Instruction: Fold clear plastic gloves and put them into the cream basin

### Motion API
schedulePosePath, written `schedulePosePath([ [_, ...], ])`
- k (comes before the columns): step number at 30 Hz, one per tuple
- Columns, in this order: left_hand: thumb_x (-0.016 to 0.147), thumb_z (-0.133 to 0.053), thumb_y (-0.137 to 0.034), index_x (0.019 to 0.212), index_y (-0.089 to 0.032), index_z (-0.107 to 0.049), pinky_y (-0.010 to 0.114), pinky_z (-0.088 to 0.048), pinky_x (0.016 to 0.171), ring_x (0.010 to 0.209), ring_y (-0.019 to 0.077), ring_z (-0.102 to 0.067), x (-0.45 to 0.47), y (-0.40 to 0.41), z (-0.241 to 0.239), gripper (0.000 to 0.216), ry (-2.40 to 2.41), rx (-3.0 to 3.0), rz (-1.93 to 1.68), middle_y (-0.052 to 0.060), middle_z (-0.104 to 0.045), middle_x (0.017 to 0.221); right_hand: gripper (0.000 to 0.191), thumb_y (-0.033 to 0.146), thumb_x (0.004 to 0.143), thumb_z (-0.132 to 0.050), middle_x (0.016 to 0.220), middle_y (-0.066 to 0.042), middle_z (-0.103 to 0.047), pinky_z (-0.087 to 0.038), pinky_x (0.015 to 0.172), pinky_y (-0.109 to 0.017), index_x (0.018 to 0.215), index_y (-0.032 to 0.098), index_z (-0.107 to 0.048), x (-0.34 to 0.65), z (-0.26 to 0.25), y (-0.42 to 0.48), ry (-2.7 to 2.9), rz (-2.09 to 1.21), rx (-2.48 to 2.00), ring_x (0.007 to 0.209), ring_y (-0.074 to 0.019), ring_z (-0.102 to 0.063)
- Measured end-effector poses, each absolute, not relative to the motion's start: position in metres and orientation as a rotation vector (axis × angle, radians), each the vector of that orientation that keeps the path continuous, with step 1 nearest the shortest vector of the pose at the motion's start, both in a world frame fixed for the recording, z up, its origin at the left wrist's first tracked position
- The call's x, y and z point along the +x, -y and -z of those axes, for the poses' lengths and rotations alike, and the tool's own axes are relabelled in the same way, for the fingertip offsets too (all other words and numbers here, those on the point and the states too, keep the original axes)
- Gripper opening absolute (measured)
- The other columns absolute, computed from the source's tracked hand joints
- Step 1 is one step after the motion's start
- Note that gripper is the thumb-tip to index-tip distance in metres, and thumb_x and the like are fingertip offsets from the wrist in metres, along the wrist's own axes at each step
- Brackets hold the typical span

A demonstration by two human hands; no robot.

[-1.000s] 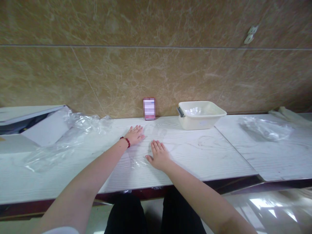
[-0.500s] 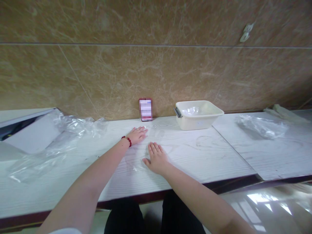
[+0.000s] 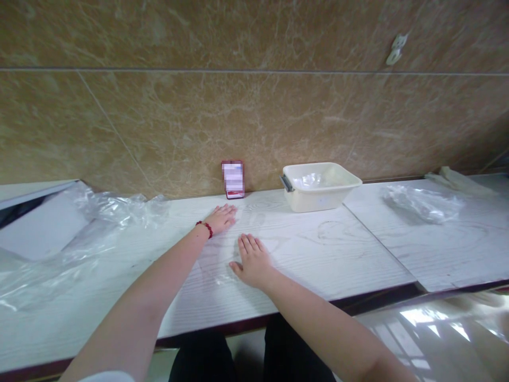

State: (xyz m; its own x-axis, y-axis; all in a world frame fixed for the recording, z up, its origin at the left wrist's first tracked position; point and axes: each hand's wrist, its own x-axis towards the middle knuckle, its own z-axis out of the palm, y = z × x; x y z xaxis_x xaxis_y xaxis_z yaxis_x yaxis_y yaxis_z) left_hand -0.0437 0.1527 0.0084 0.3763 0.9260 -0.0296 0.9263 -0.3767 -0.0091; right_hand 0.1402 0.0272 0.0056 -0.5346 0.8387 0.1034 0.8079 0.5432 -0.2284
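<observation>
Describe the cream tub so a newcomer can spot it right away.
Find the brown marbled wall, then the white tabletop against it. Beyond the right hand, toward the right, stands the cream tub. Between the phone and crumpled plastic, it alone has an open top and grey handle.

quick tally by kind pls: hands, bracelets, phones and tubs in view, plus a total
Hands: 2 (left hand, right hand)
Bracelets: 1 (red beaded bracelet)
Phones: 1 (phone against the wall)
Tubs: 1 (cream tub)
Total: 5
</observation>
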Motion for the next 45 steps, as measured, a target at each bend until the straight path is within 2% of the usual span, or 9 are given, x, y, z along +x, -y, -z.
schedulePosePath([
  [8, 0.083, -0.015, -0.042, 0.128, -0.01, -0.024, 0.039, -0.014, 0.099, 0.125, 0.0215, -0.012, -0.032, -0.15, -0.016, 0.056, -1.934, 2.45, -0.035, 0.01, -0.021, 0.136, 0.071, 0.053, 0.077, -0.021, 0.135, -0.012, -0.019, -0.009, 0.1, -0.037, 0.129, 0.005, -0.023, 0.14, -0.005, -0.027, 2.566, -0.216, -1.402, 0.124, -0.0244, -0.013],
  [11, 0.084, -0.012, -0.039, 0.128, -0.011, -0.025, 0.037, -0.016, 0.099, 0.125, 0.0195, -0.014, -0.034, -0.126, -0.025, 0.054, -1.9, 2.437, -0.11, 0.01, -0.023, 0.135, 0.072, 0.054, 0.077, -0.021, 0.136, -0.012, -0.018, -0.009, 0.1, -0.038, 0.13, 0.006, -0.022, 0.139, -0.004, -0.027, 2.55, -0.212, -1.438, 0.124, -0.0245, -0.012],
  [16, 0.082, -0.022, -0.037, 0.128, -0.018, -0.025, 0.039, -0.018, 0.099, 0.124, 0.019, -0.018, -0.043, -0.057, -0.027, 0.05, -1.803, 2.5, -0.027, 0.008, -0.024, 0.135, 0.073, 0.054, 0.076, -0.022, 0.136, -0.012, -0.017, -0.007, 0.1, -0.039, 0.13, 0.005, -0.021, 0.137, -0.002, -0.026, 2.513, -0.206, -1.515, 0.125, -0.0251, -0.011],
  [21, 0.081, -0.022, -0.047, 0.128, -0.021, -0.026, 0.043, -0.015, 0.098, 0.124, 0.022, -0.015, -0.047, -0.004, -0.012, 0.054, -1.866, 2.478, 0.055, 0.007, -0.022, 0.136, 0.073, 0.055, 0.076, -0.022, 0.136, -0.013, -0.018, -0.007, 0.099, -0.039, 0.13, 0.005, -0.021, 0.136, 0.001, -0.025, 2.456, -0.179, -1.563, 0.125, -0.025, -0.011],
  [28, 0.071, -0.028, -0.062, 0.13, -0.019, -0.022, 0.046, -0.012, 0.098, 0.125, 0.0263, -0.008, -0.061, 0.014, -0.01, 0.073, -1.831, 2.475, 0.018, 0.009, -0.016, 0.137, 0.077, 0.059, 0.073, -0.026, 0.135, -0.013, -0.02, -0.008, 0.099, -0.039, 0.13, 0.008, -0.021, 0.139, -0.001, -0.023, 2.432, -0.165, -1.577, 0.124, -0.0258, -0.012],
  [32, 0.073, -0.032, -0.057, 0.127, -0.019, -0.029, 0.035, -0.02, 0.099, 0.123, 0.0206, -0.02, -0.08, -0.003, -0.024, 0.066, -1.719, 2.474, -0.173, 0.006, -0.029, 0.133, 0.076, 0.061, 0.072, -0.027, 0.134, -0.012, -0.023, -0.007, 0.098, -0.041, 0.129, 0.012, -0.023, 0.14, -0.007, -0.021, 2.391, -0.174, -1.593, 0.124, -0.0262, -0.012],
  [37, 0.077, -0.033, -0.042, 0.11, -0.012, -0.049, 0.028, -0.038, 0.086, 0.097, 0.0171, -0.052, -0.107, -0.051, -0.041, 0.048, -2.138, 2.071, -0.518, 0.009, -0.055, 0.109, 0.066, 0.058, 0.074, -0.03, 0.129, -0.011, -0.033, -0.008, 0.098, -0.041, 0.124, 0.015, -0.032, 0.14, -0.015, -0.02, 2.296, -0.199, -1.546, 0.122, -0.0256, -0.018],
  [40, 0.077, -0.033, -0.04, 0.102, -0.014, -0.055, 0.023, -0.042, 0.078, 0.087, 0.0146, -0.056, -0.117, -0.07, -0.042, 0.042, -2.137, 2.022, -0.529, 0.006, -0.06, 0.101, 0.057, 0.053, 0.076, -0.033, 0.124, -0.01, -0.039, -0.012, 0.097, -0.04, 0.119, 0.016, -0.039, 0.141, -0.017, -0.021, 2.233, -0.238, -1.495, 0.12, -0.0241, -0.023],
  [45, 0.077, -0.034, -0.038, 0.105, -0.012, -0.053, 0.022, -0.043, 0.073, 0.082, 0.0144, -0.057, -0.129, -0.075, -0.032, 0.042, -2.154, 2.014, -0.568, 0.008, -0.06, 0.101, 0.037, 0.039, 0.076, -0.041, 0.114, -0.009, -0.049, -0.019, 0.096, -0.04, 0.105, 0.018, -0.05, 0.142, -0.021, -0.034, 2.189, -0.256, -1.365, 0.113, -0.021, -0.034],
])
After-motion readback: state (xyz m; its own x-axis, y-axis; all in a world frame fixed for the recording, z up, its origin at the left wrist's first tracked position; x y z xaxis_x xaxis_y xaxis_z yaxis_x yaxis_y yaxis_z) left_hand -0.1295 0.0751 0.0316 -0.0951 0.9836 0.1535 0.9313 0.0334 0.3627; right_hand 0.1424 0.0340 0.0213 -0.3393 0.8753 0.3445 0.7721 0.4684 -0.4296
